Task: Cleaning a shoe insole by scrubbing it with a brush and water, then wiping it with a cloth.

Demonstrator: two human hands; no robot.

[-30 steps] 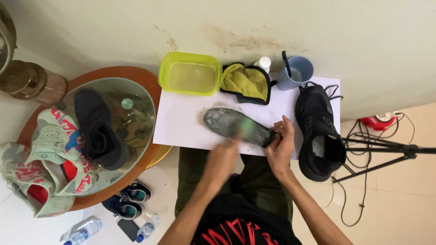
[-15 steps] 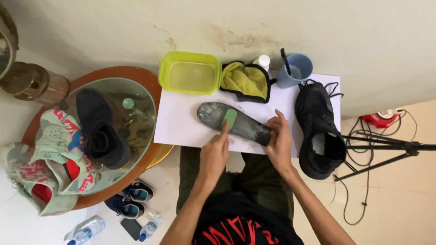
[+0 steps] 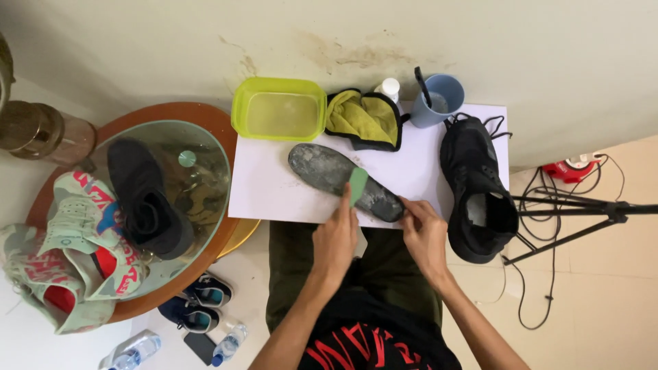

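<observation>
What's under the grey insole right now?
The worn grey insole lies flat on a white rectangular board. The left hand presses a green brush onto it; the right hand pins its near end. Whatever lies beneath the insole itself is covered.

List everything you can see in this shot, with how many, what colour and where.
insole: 1, grey and dirty, on the white board
brush: 1, green, on the insole
white board: 1, across the lap
tub: 1, lime green, board's far left corner
cloth: 1, yellow with black edging, beside the tub
bottle: 1, white cap, behind the cloth
mug: 1, blue, dark tool standing in it
black shoe: 1, board's right end
second black shoe: 1, on the round glass table
pale green shoes: 2, red trim, table's left
tripod: 1, black, floor right
left hand: holds the brush
right hand: steadies the insole's near end
</observation>
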